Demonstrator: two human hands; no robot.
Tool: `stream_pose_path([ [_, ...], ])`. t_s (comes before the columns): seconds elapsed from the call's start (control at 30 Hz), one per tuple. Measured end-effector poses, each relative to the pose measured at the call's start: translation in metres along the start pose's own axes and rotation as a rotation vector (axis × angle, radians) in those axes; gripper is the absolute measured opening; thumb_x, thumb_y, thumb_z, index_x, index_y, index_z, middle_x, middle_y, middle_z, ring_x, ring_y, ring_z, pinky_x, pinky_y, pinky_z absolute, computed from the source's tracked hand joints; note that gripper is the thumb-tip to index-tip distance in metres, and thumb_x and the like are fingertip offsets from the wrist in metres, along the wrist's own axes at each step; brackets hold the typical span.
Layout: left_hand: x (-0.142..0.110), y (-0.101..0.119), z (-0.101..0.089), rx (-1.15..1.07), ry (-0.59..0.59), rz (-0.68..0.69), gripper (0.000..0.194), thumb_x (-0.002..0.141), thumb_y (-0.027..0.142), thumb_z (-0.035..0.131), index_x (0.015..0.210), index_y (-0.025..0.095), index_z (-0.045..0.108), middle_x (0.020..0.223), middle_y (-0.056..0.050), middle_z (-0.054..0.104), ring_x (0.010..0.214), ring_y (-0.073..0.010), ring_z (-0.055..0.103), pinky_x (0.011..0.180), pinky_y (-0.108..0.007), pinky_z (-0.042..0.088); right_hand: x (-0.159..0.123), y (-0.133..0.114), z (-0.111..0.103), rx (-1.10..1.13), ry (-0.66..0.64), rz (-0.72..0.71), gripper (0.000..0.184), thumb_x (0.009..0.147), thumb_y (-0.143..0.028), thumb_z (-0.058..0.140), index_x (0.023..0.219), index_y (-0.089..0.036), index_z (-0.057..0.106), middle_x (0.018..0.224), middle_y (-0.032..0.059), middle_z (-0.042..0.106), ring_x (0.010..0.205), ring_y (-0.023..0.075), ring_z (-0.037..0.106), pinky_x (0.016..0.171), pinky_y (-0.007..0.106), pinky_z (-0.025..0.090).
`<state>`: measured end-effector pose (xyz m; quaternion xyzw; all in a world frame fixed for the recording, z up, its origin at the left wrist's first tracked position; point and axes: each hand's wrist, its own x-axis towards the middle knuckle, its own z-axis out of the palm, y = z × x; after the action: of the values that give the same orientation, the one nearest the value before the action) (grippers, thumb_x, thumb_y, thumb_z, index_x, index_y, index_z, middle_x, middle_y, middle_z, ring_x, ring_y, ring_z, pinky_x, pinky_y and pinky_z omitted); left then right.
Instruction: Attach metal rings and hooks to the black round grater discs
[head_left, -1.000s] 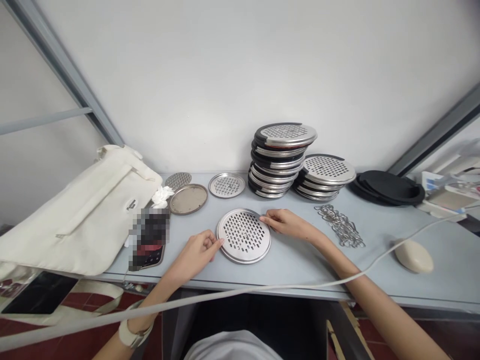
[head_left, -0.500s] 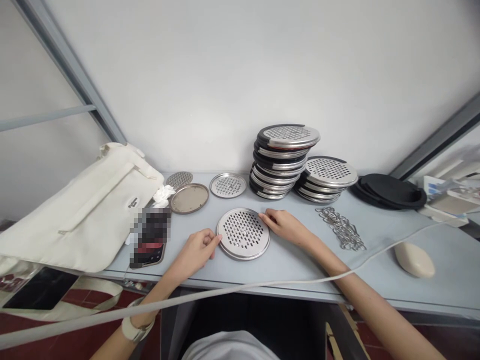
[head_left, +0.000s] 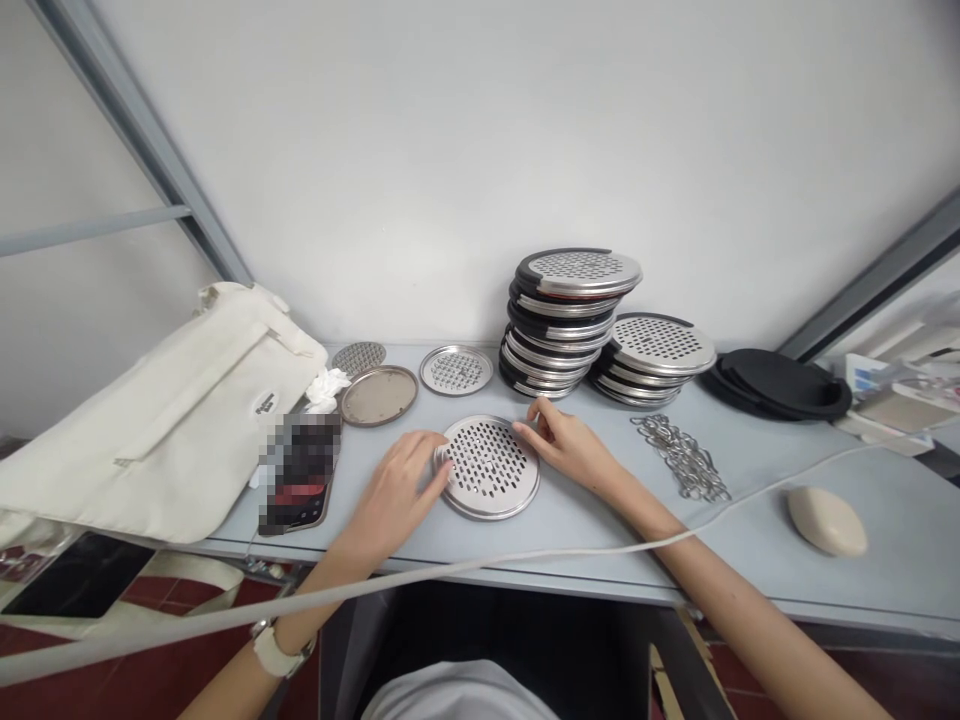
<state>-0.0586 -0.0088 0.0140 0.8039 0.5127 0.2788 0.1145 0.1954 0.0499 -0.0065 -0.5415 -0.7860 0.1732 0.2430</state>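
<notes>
Left wrist (head_left: 300,626): a cream wristband (head_left: 276,654) with silvery metal fittings circled it, lower left of the frame.
Top (head_left: 461,692): pale, whitish fabric, lightly creased, showed at the bottom centre.
Forearms (head_left: 739,612): both were uncovered.

Perforated round metal plate (head_left: 487,466) lies on gray tabletop (head_left: 577,512) | left hand (head_left: 397,490) touches left side | right hand (head_left: 568,442), upper right

Phone (head_left: 313,510): screen mostly masked by pixelation.
Bag (head_left: 165,440): left end cut off; badge (head_left: 265,405) lettering too small to read.
Cord (head_left: 525,560): runs out at left; right end lost among blurred boxes (head_left: 904,405).
Disc (head_left: 491,465): left rim partly covered by left hand (head_left: 397,490).
Short stack (head_left: 664,345): left side hidden behind tall stack (head_left: 566,322).
Clips (head_left: 682,458): too small to count.
</notes>
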Motion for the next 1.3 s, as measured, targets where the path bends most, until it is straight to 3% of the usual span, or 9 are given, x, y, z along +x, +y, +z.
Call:
stream_pose_path([
  [0.1, 0.002, 0.001, 0.005, 0.03, -0.099, 0.144, 0.029, 0.093, 0.027, 0.04, 0.119, 0.022, 0.053, 0.122, -0.007, 0.056, 0.114, -0.0202, 0.048, 0.099, -0.036, 0.033, 0.001, 0.001, 0.002, 0.0, -0.007, 0.003, 0.035, 0.086, -0.055, 0.038, 0.096, -0.022, 0.043, 0.057, -0.0034, 0.05, 0.051, 0.0148, 0.047, 0.052, 0.024, 0.031],
  [0.2, 0.001, -0.001, 0.012, 0.06, -0.123, 0.188, 0.033, 0.094, 0.026, 0.039, 0.125, 0.023, 0.05, 0.127, -0.007, 0.053, 0.118, -0.0191, 0.045, 0.1, -0.037, 0.031, 0.001, 0.003, 0.004, 0.007, -0.027, 0.006, 0.036, 0.086, -0.057, 0.039, 0.094, -0.022, 0.042, 0.057, -0.0037, 0.05, 0.051, 0.0146, 0.047, 0.052, 0.024, 0.031],
  [0.4, -0.002, -0.004, 0.018, 0.063, -0.115, 0.155, 0.033, 0.093, 0.027, 0.041, 0.125, 0.024, 0.051, 0.129, -0.006, 0.053, 0.118, -0.0191, 0.046, 0.098, -0.036, 0.031, 0.002, 0.007, 0.007, -0.014, -0.041, 0.003, 0.034, 0.086, -0.056, 0.04, 0.094, -0.022, 0.042, 0.06, -0.0023, 0.054, 0.055, 0.0153, 0.051, 0.054, 0.024, 0.033],
  [0.67, -0.003, -0.006, 0.023, 0.05, -0.115, 0.126, 0.033, 0.092, 0.027, 0.044, 0.124, 0.025, 0.052, 0.128, -0.005, 0.054, 0.117, -0.0188, 0.047, 0.096, -0.034, 0.031, 0.002, 0.01, 0.011, -0.06, -0.052, -0.001, 0.031, 0.088, -0.052, 0.039, 0.096, -0.023, 0.045, 0.083, 0.0045, 0.064, 0.068, 0.0179, 0.06, 0.061, 0.026, 0.039],
  [0.9, -0.005, -0.009, 0.025, 0.067, -0.117, 0.127, 0.034, 0.093, 0.028, 0.042, 0.126, 0.027, 0.049, 0.132, -0.004, 0.052, 0.12, -0.0177, 0.046, 0.097, -0.034, 0.028, 0.002, 0.004, 0.011, -0.147, -0.03, 0.02, 0.032, 0.088, -0.052, 0.04, 0.096, -0.022, 0.046, 0.078, 0.0047, 0.065, 0.067, 0.0196, 0.061, 0.059, 0.026, 0.037],
  [1.0, -0.005, -0.008, 0.023, 0.058, -0.126, 0.131, 0.033, 0.093, 0.029, 0.043, 0.125, 0.028, 0.05, 0.131, -0.003, 0.052, 0.12, -0.0176, 0.046, 0.097, -0.034, 0.028, 0.0, -0.001, 0.002, -0.214, 0.066, 0.045, 0.038, 0.085, -0.057, 0.042, 0.094, -0.02, 0.047, 0.076, 0.0064, 0.063, 0.063, 0.0195, 0.058, 0.057, 0.026, 0.035],
  [1.13, -0.004, -0.008, 0.023, 0.048, -0.103, 0.132, 0.031, 0.092, 0.027, 0.043, 0.122, 0.026, 0.052, 0.131, -0.004, 0.052, 0.119, -0.0179, 0.047, 0.097, -0.035, 0.028, -0.011, 0.006, -0.036, -0.264, 0.41, 0.107, 0.037, 0.088, -0.054, 0.038, 0.082, -0.02, 0.05, 0.076, 0.0075, 0.062, 0.063, 0.0174, 0.053, 0.058, 0.026, 0.033],
  [1.23, -0.004, -0.008, 0.025, 0.02, -0.097, 0.126, 0.031, 0.092, 0.028, 0.045, 0.122, 0.026, 0.053, 0.131, -0.004, 0.052, 0.119, -0.0179, 0.046, 0.097, -0.035, 0.028, -0.019, 0.037, -0.078, -0.363, 0.644, 0.232, 0.034, 0.091, -0.045, 0.035, 0.083, -0.018, 0.052, 0.077, 0.0093, 0.063, 0.066, 0.0176, 0.053, 0.062, 0.028, 0.033],
  [1.3, -0.004, -0.008, 0.025, 0.003, -0.091, 0.113, 0.03, 0.092, 0.028, 0.045, 0.121, 0.027, 0.053, 0.13, -0.003, 0.053, 0.119, -0.0177, 0.046, 0.097, -0.035, 0.029, -0.021, 0.071, -0.104, -0.477, 0.729, 0.401, 0.029, 0.09, -0.039, 0.038, 0.089, -0.016, 0.056, 0.083, 0.0134, 0.064, 0.072, 0.0204, 0.055, 0.062, 0.03, 0.033],
])
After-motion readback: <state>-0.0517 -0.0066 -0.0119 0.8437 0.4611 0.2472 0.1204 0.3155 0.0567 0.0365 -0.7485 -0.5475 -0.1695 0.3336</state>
